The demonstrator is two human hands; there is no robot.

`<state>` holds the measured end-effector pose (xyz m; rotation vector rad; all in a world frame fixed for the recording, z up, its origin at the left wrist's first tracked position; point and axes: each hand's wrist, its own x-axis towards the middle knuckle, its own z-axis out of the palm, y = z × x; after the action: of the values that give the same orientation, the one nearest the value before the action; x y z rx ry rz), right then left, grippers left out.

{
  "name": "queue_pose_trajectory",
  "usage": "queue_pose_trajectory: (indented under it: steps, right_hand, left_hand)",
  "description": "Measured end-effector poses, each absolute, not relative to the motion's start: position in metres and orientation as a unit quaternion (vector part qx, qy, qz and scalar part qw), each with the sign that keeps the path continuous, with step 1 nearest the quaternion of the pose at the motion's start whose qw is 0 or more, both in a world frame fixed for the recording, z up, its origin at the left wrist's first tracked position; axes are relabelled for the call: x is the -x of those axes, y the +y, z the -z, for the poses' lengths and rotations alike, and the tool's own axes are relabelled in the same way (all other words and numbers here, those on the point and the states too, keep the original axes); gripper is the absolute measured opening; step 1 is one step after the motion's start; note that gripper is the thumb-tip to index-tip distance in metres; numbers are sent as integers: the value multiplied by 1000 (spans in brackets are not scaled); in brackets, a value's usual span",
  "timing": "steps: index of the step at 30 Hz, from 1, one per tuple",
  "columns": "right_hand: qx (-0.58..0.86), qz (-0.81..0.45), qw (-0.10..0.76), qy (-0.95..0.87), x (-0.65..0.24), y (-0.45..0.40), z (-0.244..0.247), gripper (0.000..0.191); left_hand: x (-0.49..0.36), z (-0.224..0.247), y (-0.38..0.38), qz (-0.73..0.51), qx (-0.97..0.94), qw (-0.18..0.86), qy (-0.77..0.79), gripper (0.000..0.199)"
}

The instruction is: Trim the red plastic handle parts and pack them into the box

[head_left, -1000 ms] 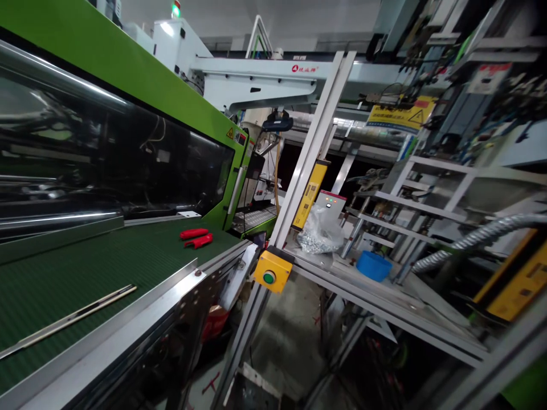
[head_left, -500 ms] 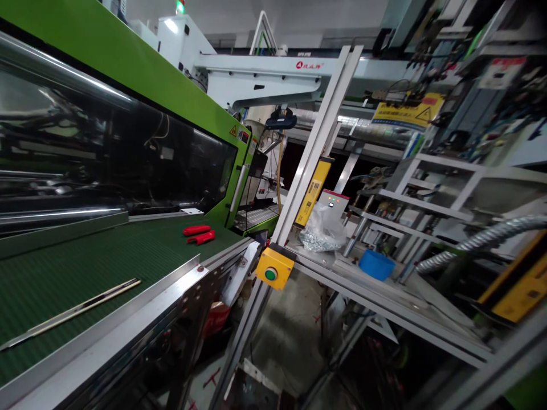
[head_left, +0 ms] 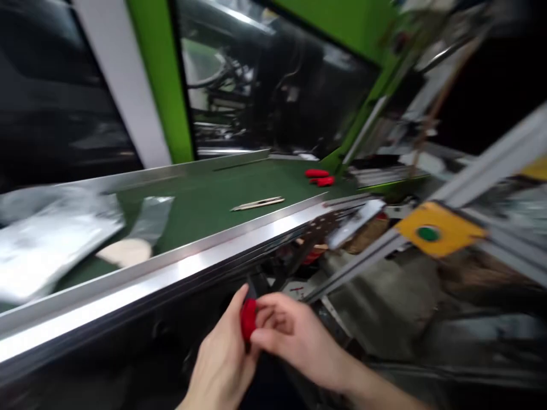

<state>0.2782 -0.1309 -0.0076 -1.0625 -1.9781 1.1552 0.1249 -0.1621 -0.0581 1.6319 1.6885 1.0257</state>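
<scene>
My left hand (head_left: pixel 222 354) is closed around a small red plastic piece (head_left: pixel 248 319), low in the middle of the view, in front of the conveyor's edge. My right hand (head_left: pixel 297 336) pinches the same piece from its right side with thumb and fingers. Much of the piece is hidden by the fingers, and motion blurs its form. Two similar red plastic pieces (head_left: pixel 317 173) lie side by side at the far end of the green conveyor belt (head_left: pixel 200 196). A slim, pale knife-like tool (head_left: pixel 257 203) rests on the belt nearer to me.
A clear plastic bag (head_left: pixel 51 239) and a pale flat piece (head_left: pixel 128 252) lie on the belt at left. A metal rail (head_left: pixel 179 265) edges the belt. Right of it stands a frame post with a yellow button box (head_left: pixel 440 229). Behind rises a green machine (head_left: pixel 342 25).
The view has swung left and down towards the belt. Both my hands, with the red piece between them, have come into sight; the pieces and tool on the belt stay put.
</scene>
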Motion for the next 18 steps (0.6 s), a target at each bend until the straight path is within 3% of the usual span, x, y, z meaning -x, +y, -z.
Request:
queue_pose_trajectory:
  steps: [2,4,7,9,12,18]
  right_hand:
    - [386,-417,343,-748,-281,-139,12,23]
    - [346,-354,358,-792,-280,-150,17,21]
    - [264,-148,319,-898,-269,-164,32,25]
    - [238,-56,292,-925,-257,-169,44,31]
    - [228,-48,286,-930,-241,-167,61,40]
    - [168,-3,364,-916,-235,-151,65,36]
  left_hand:
    - [-117,55,-162,-503,-425,457,599,67]
    - [-113,50,-156,-545,-344,488,588,62]
    - [-110,43,-154,-586,-248,534,556,58]
    - [-109,40,-159,-614,-187,557,527,54]
    - [-108,38,-167,-648,-110,565,499,51]
    - [-93,42,-168,-682,6,553,478,49]
